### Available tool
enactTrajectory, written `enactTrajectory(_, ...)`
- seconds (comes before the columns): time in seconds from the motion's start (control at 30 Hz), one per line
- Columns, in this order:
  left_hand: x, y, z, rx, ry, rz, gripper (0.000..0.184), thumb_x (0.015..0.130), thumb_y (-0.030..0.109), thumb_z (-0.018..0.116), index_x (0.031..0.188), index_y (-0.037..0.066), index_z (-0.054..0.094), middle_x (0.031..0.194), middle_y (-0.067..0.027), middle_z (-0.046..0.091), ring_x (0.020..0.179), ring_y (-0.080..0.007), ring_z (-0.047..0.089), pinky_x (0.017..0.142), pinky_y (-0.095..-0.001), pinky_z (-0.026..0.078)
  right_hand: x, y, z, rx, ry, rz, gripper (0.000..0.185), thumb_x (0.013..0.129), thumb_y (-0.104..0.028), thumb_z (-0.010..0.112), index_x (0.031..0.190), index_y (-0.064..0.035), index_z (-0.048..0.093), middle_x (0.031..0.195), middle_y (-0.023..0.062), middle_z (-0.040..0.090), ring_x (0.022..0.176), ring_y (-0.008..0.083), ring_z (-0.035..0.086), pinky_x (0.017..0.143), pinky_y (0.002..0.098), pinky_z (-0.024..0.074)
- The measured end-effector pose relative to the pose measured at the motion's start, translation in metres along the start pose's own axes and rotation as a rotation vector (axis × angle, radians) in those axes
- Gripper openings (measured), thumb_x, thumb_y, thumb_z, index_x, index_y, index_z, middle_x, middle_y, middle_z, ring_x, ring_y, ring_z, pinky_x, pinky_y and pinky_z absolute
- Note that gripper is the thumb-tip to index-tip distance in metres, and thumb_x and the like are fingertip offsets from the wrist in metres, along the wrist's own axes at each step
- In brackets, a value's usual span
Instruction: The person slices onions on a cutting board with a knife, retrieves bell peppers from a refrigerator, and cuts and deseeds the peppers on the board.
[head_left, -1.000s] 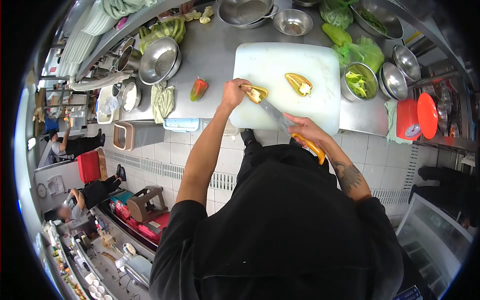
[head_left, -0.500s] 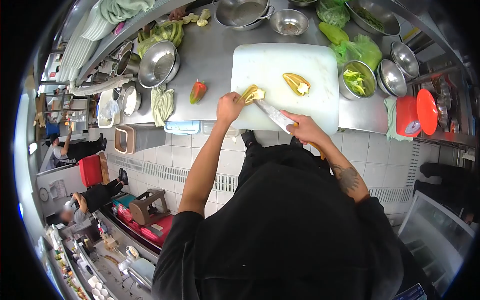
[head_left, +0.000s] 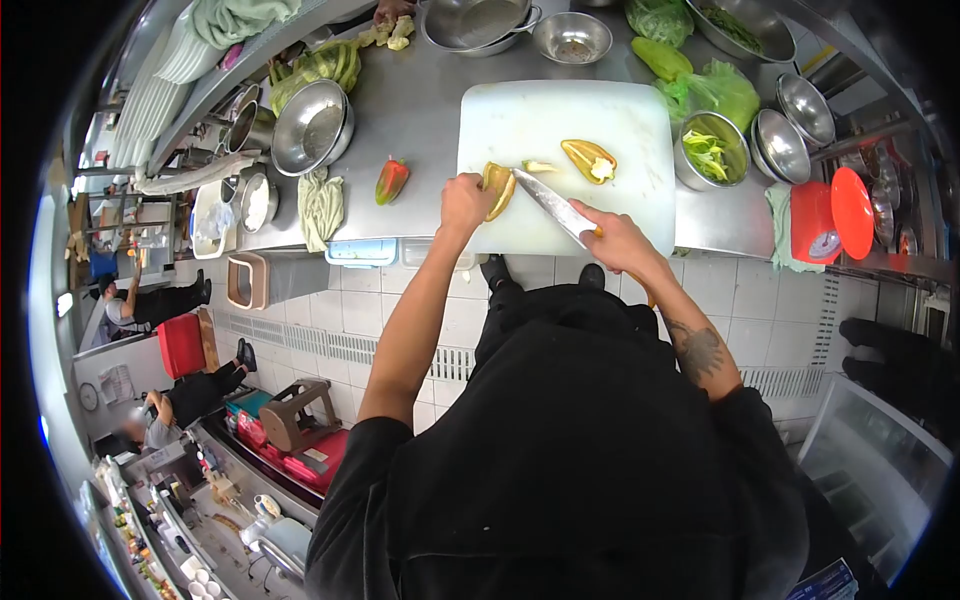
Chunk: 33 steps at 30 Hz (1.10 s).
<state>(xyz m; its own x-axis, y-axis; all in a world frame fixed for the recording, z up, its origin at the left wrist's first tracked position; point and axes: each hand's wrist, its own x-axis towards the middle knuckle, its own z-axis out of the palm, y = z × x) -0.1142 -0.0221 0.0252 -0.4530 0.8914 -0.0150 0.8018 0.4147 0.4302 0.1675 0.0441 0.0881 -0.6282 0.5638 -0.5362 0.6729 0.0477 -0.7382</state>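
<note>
On the white cutting board [head_left: 560, 220], my left hand [head_left: 464, 203] grips a halved bell pepper [head_left: 499, 191], its hollow inside facing up. My right hand [head_left: 612, 240] is closed round the orange handle of a kitchen knife [head_left: 550, 206], whose tip is at the pepper half's upper right edge. A small pale piece of pepper core [head_left: 538, 167] lies just beyond the tip. Farther right on the board rests another pepper half [head_left: 588, 161] with its white core and seeds inside. To the left of the board, a whole red and green pepper [head_left: 392, 181] lies on the steel counter.
A metal bowl of green strips [head_left: 712, 150] stands right of the board, beside stacked bowls [head_left: 781, 147] and a red scale [head_left: 815, 224]. At left are a steel bowl [head_left: 312, 128] and a cloth [head_left: 321, 209]. Another person's hand [head_left: 393, 10] shows at the far edge.
The core piece has come away from the left pepper half and now lies on the board. My left hand has turned that half more upright, and the knife tip has shifted slightly up.
</note>
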Motion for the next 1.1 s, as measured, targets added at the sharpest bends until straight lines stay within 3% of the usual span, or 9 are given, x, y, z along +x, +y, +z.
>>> enactTrajectory(0.07, 0.0, 0.006, -0.002, -0.003, -0.024, -0.063, 0.018, 0.073, 0.016, 0.067, 0.075, -0.002, 0.071, 0.077, -0.025, 0.068, 0.073, -0.042, 0.067, 0.074, -0.0462, 0.056, -0.004, -0.004, -0.001, 0.007, -0.006, -0.007, 0.061, 0.088, -0.014, 0.052, 0.148, -0.0244, 0.046, 0.065, 0.0166, 0.065, 0.044, 0.0234, 0.057, 0.053, 0.0404, 0.0516)
enactTrajectory(0.17, -0.002, 0.01, -0.004, 0.002, 0.005, -0.029, 0.018, 0.073, 0.015, 0.066, 0.072, -0.003, 0.07, 0.074, -0.025, 0.067, 0.071, -0.0424, 0.067, 0.072, -0.0471, 0.055, 0.008, 0.014, 0.012, -0.102, 0.108, -0.095, 0.061, 0.089, -0.015, 0.052, 0.148, -0.0258, 0.046, 0.064, 0.0164, 0.064, 0.044, 0.0233, 0.057, 0.054, 0.0407, 0.0517)
enactTrajectory(0.3, 0.0, 0.002, 0.004, 0.007, 0.052, 0.012, 0.021, 0.074, 0.02, 0.067, 0.072, -0.001, 0.069, 0.07, -0.0244, 0.064, 0.067, -0.0428, 0.065, 0.066, -0.0467, 0.053, 0.003, 0.008, 0.013, -0.064, 0.063, -0.05, 0.06, 0.089, -0.015, 0.051, 0.149, -0.0239, 0.045, 0.065, 0.0165, 0.064, 0.043, 0.0229, 0.056, 0.052, 0.0402, 0.0513)
enactTrajectory(0.37, 0.001, 0.0, 0.006, 0.02, 0.046, 0.012, 0.022, 0.074, 0.02, 0.068, 0.072, -0.001, 0.069, 0.07, -0.0247, 0.064, 0.067, -0.0431, 0.064, 0.065, -0.047, 0.053, 0.001, 0.004, 0.01, 0.021, -0.011, 0.019, 0.06, 0.092, -0.015, 0.053, 0.151, -0.027, 0.042, 0.059, 0.0089, 0.058, 0.041, 0.0165, 0.05, 0.044, 0.0341, 0.0471)
enactTrajectory(0.47, 0.0, 0.0, 0.007, 0.018, 0.057, 0.023, 0.022, 0.074, 0.02, 0.068, 0.073, -0.001, 0.07, 0.071, -0.025, 0.064, 0.066, -0.0436, 0.064, 0.064, -0.0472, 0.052, 0.006, 0.004, 0.012, 0.072, -0.045, 0.024, 0.06, 0.09, -0.015, 0.05, 0.15, -0.0196, 0.044, 0.066, 0.015, 0.063, 0.042, 0.0198, 0.055, 0.046, 0.0369, 0.0494)
enactTrajectory(0.67, -0.002, 0.003, 0.008, 0.016, 0.06, -0.02, 0.022, 0.076, 0.021, 0.067, 0.074, -0.001, 0.07, 0.07, -0.0248, 0.064, 0.067, -0.0428, 0.065, 0.066, -0.0469, 0.053, 0.0, 0.005, 0.017, 0.142, -0.149, 0.007, 0.061, 0.091, -0.015, 0.05, 0.151, -0.0209, 0.041, 0.066, 0.013, 0.063, 0.042, 0.0183, 0.054, 0.045, 0.035, 0.0497)
enactTrajectory(0.77, -0.003, 0.007, 0.004, 0.005, 0.036, -0.033, 0.023, 0.076, 0.019, 0.065, 0.073, -0.003, 0.07, 0.074, -0.0255, 0.066, 0.07, -0.0434, 0.065, 0.069, -0.0489, 0.054, 0.002, 0.001, 0.018, 0.089, -0.056, 0.036, 0.062, 0.09, -0.015, 0.051, 0.151, -0.0218, 0.041, 0.066, 0.0131, 0.062, 0.042, 0.0178, 0.053, 0.045, 0.0351, 0.0495)
enactTrajectory(1.1, -0.005, 0.006, 0.004, -0.015, 0.049, -0.023, 0.022, 0.075, 0.017, 0.065, 0.07, -0.004, 0.068, 0.069, -0.0256, 0.064, 0.065, -0.043, 0.064, 0.067, -0.048, 0.054, -0.002, 0.01, 0.018, 0.204, -0.134, 0.034, 0.063, 0.089, -0.015, 0.054, 0.15, -0.0213, 0.043, 0.062, 0.0098, 0.059, 0.042, 0.0159, 0.052, 0.042, 0.0326, 0.0471)
